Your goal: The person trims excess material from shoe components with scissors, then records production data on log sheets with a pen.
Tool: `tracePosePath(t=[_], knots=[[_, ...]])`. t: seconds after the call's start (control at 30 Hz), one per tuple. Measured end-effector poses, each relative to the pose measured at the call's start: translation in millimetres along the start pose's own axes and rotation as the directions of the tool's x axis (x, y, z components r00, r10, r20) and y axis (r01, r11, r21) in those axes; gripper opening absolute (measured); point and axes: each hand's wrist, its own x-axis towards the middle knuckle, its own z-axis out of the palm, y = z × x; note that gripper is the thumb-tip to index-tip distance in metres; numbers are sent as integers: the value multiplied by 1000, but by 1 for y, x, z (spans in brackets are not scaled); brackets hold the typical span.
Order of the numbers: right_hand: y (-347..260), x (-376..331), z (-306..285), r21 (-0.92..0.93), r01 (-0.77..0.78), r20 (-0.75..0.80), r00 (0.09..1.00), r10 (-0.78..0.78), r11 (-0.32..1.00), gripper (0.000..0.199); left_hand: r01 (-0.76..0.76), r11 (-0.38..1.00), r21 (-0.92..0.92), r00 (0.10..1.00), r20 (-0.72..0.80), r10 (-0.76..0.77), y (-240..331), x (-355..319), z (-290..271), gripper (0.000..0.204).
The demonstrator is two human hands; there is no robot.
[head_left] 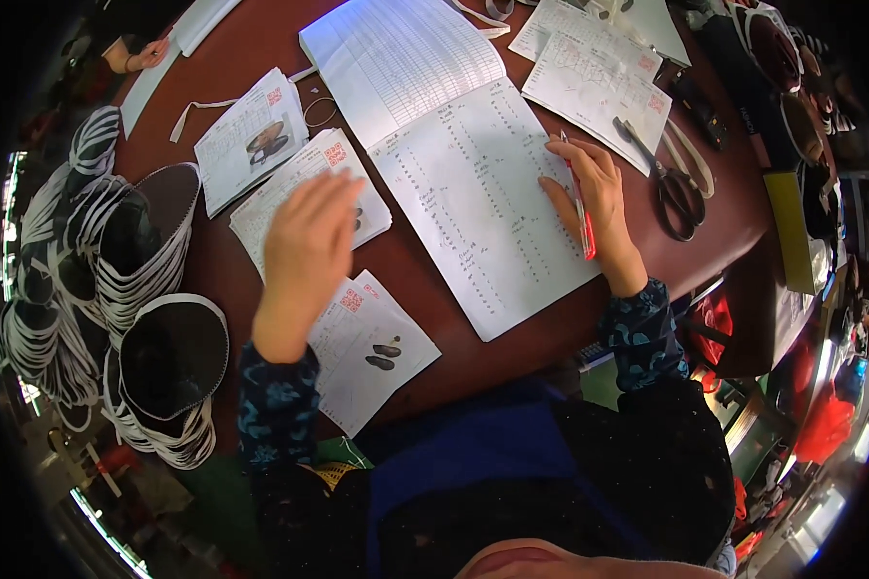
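At frame centre, our right hand (597, 198) rests on the open ledger (473, 193), fingers gripping a red pen (581, 217). Our left hand (309, 241) hovers blurred, fingers loosely together, over paper slips (261, 217) on the counter (261, 48).

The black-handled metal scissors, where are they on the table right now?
In the head view the black-handled metal scissors lie on the brown table, on the person's right, just beyond the right hand holding a red pen, beside white printed sheets.

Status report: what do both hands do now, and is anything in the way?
Right hand holds red pen, resting on open ledger. Left hand hovers open over printed sheets. Scissors lie right of the ledger, not blocking.
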Motion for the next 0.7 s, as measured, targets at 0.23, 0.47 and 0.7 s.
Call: tracePosePath(t=[0.23,0.47,0.7], knots=[[-10,6,-9,0,53,-99,994,-52,999,33,32,999,-31,997,72,-30,79,-36,76,54],[-58,32,-27,615,-423,252,905,343,666,30,52,998,-42,998,43,-50,81,-47,90,55],[-57,41,22,641,-537,438,843,313,548,19,70,993,-97,998,1,-70,83,-49,96,57]])
